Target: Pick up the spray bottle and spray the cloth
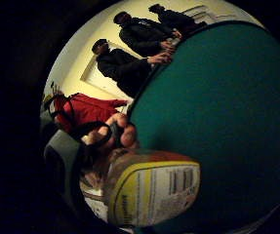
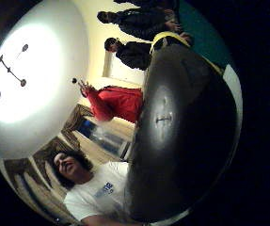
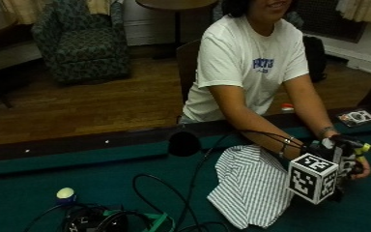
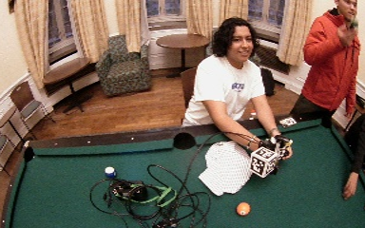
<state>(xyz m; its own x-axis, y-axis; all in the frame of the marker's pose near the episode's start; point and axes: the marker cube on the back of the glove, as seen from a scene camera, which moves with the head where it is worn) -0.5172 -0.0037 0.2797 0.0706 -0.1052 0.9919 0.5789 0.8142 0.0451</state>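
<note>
The person in the white T-shirt (image 3: pixel 249 67) sits at the far rail of the green felt desk (image 3: pixel 57 179), both arms reaching forward onto it. The gloved right hand (image 3: pixel 340 162) is up off the felt just beside the striped cloth (image 3: pixel 249 186), and its fingers are curled round the spray bottle (image 3: pixel 359 152), of which only the yellow and white top shows from the outside. The bare hand (image 3: pixel 363 170) is cupped against the far side of the same bottle. From the palm, the bottle's printed label (image 1: pixel 154 192) and its dark rounded body (image 2: pixel 186 136) fill much of the view, so it sits right against the palm, with fingertips (image 1: pixel 122 131) wrapped over it.

The cloth lies rumpled on the felt in front of the person, near the side pocket (image 3: pixel 184 143). A tangle of black cables (image 4: pixel 163 197) sprawls across the middle of the desk, with a small blue and white ball (image 4: pixel 110 171) beside it. An orange ball (image 4: pixel 243 208) rests on the felt nearer the camera, well apart from the cloth.
</note>
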